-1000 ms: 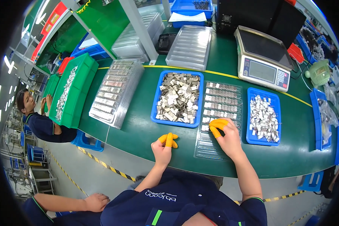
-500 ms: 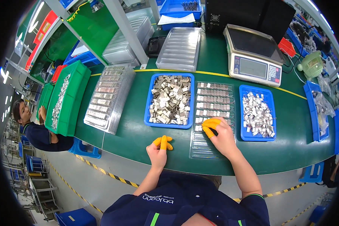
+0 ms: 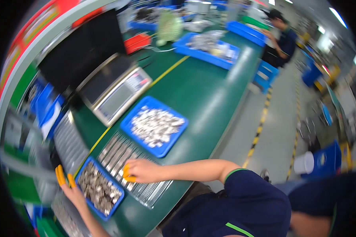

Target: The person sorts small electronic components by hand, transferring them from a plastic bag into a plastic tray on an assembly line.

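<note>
My right hand (image 3: 144, 170), with yellow finger cots, rests over a clear slotted plastic tray (image 3: 149, 199). Its fingertips are pinched together; what they hold, if anything, is hidden. Rows of small metal pieces (image 3: 115, 152) fill the tray's far slots, while the near ones look bare. To the left, a blue bin (image 3: 114, 207) holds a heap of greyish metal pieces (image 3: 99, 187). My left hand (image 3: 70, 189) is raised beside that bin, its yellow-tipped fingers stretched apart, nothing visible in them. Another blue bin (image 3: 175, 139), right of the slotted tray, contains shiny whitish metal pieces (image 3: 156, 125).
A digital scale (image 3: 120, 96) stands behind the bins, with a black box (image 3: 83, 47) beyond it. Stacked clear trays (image 3: 70, 136) lie at the left. Farther right are a green fan (image 3: 169, 27), a blue crate (image 3: 205, 55) and a seated person (image 3: 283, 39). The picture is blurred.
The view has swung to the right, bringing in the aisle and the far table end. My left hand has opened from curled fingers and moved beside the grey-piece bin. My right hand stays over the slotted tray.
</note>
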{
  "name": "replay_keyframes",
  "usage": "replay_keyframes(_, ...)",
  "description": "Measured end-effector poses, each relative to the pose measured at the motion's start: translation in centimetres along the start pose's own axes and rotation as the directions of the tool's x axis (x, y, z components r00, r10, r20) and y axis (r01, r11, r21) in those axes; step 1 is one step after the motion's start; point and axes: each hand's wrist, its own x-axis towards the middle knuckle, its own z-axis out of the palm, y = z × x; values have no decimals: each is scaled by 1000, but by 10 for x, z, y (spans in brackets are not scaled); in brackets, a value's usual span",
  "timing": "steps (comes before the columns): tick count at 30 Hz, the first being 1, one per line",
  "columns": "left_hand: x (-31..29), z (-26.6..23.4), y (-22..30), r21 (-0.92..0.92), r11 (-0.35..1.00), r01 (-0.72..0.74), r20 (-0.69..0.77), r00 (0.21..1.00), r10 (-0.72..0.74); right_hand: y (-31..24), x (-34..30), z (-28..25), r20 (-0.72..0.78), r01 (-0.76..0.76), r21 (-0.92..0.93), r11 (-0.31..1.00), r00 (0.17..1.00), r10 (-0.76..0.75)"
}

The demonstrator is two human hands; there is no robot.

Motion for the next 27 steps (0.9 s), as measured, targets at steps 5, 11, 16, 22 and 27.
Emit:
replay_keyframes(5, 51, 50, -113, -183, 971, 155, 355, 931, -81, 5, 6, -9, -68, -42, 27, 999, 997, 44)
replay_keyframes(11, 46, 34, -90, 185, 976, 114, 344, 923, -173, 16, 6, -22, -301, -96, -130, 987, 952, 53)
replay_keyframes(16, -34, 3, 8, 458, 862, -217, 240, 964, 116, 39, 10, -50, -497, -579, -576, 578, 809, 315)
replay_keyframes(22, -72, 10, 17, 386, 922, 0, 214, 973, -89, 64, 0, -66, -456, -560, -610, 560, 827, 330)
replay_keyframes(27, -82, 9, 18, 340, 940, -12, 179, 982, -52, 63, 3, -74, -519, -605, -533, 592, 786, 336)
